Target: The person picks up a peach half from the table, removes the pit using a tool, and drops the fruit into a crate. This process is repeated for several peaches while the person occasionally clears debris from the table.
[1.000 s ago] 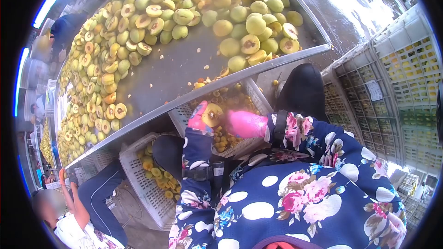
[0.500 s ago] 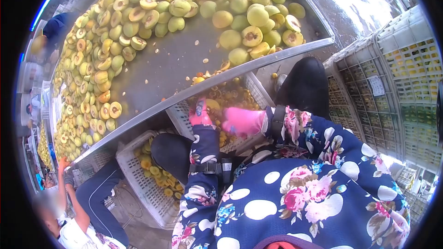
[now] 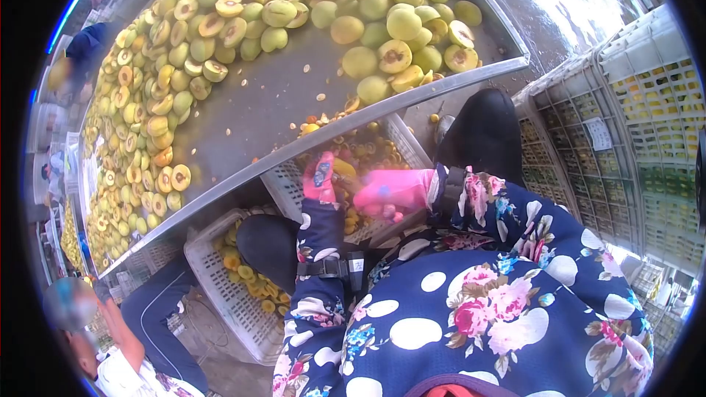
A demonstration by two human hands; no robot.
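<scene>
Both of my hands wear pink gloves and are over a white crate [image 3: 283, 182] of yellow fruit pieces, below the metal table's rim [image 3: 323, 137]. A yellow fruit piece [image 3: 343, 169] lies against my left hand [image 3: 321, 178], whose fingers point up and seem closed on it. Close by on the right, my right hand [image 3: 390, 192] is blurred, its fingers pointing left toward that fruit; what it holds, if anything, cannot be made out.
Halved green-yellow fruits [image 3: 209, 26] cover much of the metal table. Another crate [image 3: 220, 298] of fruit pieces stands at lower left, near a seated person [image 3: 121, 353]. Stacked crates [image 3: 596, 132] rise on the right. My knees flank the middle crate.
My right hand has turned and its fingers have dropped a little. My left hand has barely moved. The person at lower left has shifted their head and arms.
</scene>
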